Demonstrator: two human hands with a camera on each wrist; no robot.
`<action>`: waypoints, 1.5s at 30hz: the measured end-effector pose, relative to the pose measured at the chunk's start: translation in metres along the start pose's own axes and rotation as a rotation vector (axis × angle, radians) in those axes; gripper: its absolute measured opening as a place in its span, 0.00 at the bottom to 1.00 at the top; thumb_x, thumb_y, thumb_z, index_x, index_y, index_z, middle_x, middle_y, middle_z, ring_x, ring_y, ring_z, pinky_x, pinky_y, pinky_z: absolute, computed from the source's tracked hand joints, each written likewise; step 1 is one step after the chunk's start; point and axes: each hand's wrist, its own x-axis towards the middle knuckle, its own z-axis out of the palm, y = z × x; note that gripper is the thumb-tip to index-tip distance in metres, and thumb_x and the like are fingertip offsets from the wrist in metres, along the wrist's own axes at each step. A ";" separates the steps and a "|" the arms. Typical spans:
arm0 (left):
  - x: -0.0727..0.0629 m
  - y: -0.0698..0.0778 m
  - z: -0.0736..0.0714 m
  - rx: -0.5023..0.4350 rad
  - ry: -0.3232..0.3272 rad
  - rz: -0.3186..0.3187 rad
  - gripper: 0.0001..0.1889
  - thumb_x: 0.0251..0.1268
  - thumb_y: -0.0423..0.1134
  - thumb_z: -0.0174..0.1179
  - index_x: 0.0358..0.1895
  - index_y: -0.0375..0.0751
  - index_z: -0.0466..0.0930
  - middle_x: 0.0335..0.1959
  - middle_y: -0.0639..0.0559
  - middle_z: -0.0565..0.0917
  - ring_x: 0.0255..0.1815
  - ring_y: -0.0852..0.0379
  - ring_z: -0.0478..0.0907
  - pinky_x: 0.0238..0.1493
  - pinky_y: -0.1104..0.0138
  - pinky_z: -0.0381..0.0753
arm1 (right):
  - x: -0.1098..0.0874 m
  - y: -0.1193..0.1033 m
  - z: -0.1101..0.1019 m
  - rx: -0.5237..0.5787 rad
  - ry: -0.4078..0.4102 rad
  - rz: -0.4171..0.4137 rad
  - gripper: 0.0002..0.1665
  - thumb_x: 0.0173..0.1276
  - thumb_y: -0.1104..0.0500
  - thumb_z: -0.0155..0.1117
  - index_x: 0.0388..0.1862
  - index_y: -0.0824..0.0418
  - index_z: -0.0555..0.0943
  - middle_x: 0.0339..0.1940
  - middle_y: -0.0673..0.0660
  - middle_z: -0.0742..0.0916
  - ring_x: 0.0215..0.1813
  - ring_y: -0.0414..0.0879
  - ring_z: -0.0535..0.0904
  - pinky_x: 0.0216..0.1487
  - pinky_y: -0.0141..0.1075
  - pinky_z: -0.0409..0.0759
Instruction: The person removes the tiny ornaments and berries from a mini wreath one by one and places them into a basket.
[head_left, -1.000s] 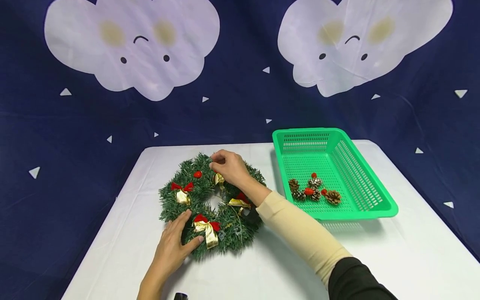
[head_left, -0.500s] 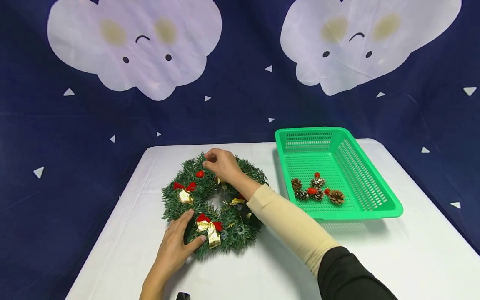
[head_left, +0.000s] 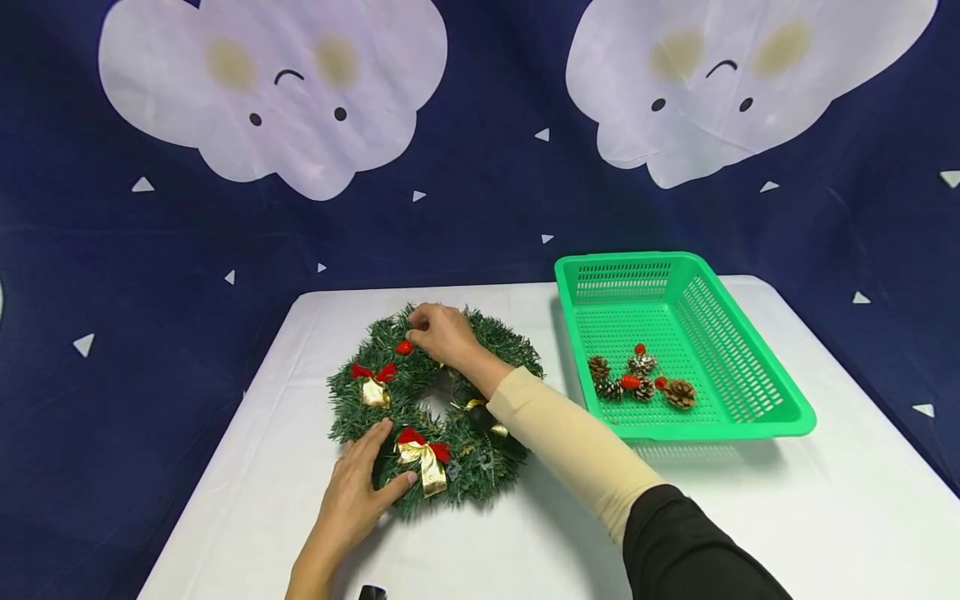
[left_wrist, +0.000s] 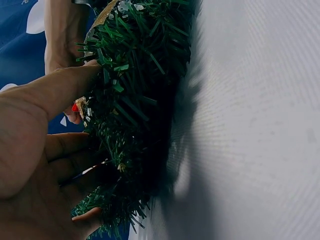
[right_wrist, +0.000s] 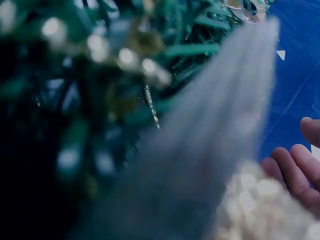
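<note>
A green tinsel wreath (head_left: pixel 501 342) lies on the white table, trimmed with red-and-gold bows (head_left: pixel 426 461) and a red berry ornament (head_left: pixel 404 347). My left hand (head_left: pixel 358 492) rests against its near left edge, thumb and fingers spread; the left wrist view shows the thumb (left_wrist: pixel 70 82) touching the green needles. Over the far side of the wreath is my right hand (head_left: pixel 442 335), fingers bent, fingertips right beside the red berry. Whether they pinch it cannot be made out. In the right wrist view, bent fingers (right_wrist: pixel 292 172) show at the right edge, behind a blurred grey shape.
A green plastic basket (head_left: pixel 772 379) stands at the right of the table, holding several pine cones (head_left: pixel 680 393) and red berries (head_left: pixel 630 382). A dark object (head_left: pixel 372 592) sits at the table's front edge. Behind hangs a navy cloth (head_left: pixel 480 208) with printed clouds.
My right hand has shifted left across the wreath's far side and lowered to the red berry. My left hand has stayed on the wreath. The head view has turned slightly left.
</note>
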 end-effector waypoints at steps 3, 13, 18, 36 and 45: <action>0.000 0.001 -0.001 -0.003 -0.008 -0.006 0.43 0.53 0.50 0.68 0.71 0.40 0.60 0.71 0.42 0.65 0.72 0.40 0.61 0.73 0.42 0.48 | 0.001 0.000 0.004 -0.025 -0.025 0.000 0.19 0.67 0.51 0.61 0.55 0.54 0.79 0.50 0.52 0.85 0.49 0.44 0.82 0.48 0.35 0.82; 0.000 0.001 -0.001 -0.008 -0.007 -0.010 0.43 0.53 0.50 0.68 0.71 0.39 0.60 0.71 0.41 0.65 0.71 0.39 0.61 0.73 0.41 0.48 | 0.005 -0.001 0.016 -0.075 -0.070 0.011 0.19 0.67 0.51 0.61 0.56 0.54 0.78 0.52 0.52 0.85 0.51 0.45 0.81 0.50 0.36 0.81; -0.001 0.001 -0.001 -0.003 0.000 -0.013 0.42 0.53 0.50 0.68 0.71 0.39 0.60 0.70 0.41 0.66 0.71 0.39 0.61 0.72 0.41 0.48 | 0.006 0.001 0.020 -0.078 -0.068 0.008 0.19 0.67 0.51 0.61 0.55 0.55 0.78 0.52 0.53 0.85 0.51 0.45 0.81 0.49 0.35 0.82; -0.001 0.002 -0.001 -0.008 0.000 -0.015 0.42 0.53 0.49 0.68 0.71 0.40 0.61 0.71 0.42 0.66 0.72 0.41 0.61 0.73 0.42 0.48 | 0.007 0.001 0.027 -0.243 -0.063 -0.002 0.19 0.67 0.50 0.60 0.55 0.53 0.80 0.48 0.51 0.86 0.46 0.43 0.83 0.46 0.35 0.82; -0.002 0.001 0.000 -0.009 0.015 -0.002 0.42 0.53 0.49 0.68 0.70 0.39 0.61 0.70 0.42 0.66 0.71 0.41 0.62 0.73 0.41 0.49 | 0.007 0.002 0.030 -0.308 -0.085 0.003 0.20 0.66 0.50 0.62 0.56 0.51 0.80 0.49 0.50 0.86 0.47 0.44 0.83 0.48 0.36 0.82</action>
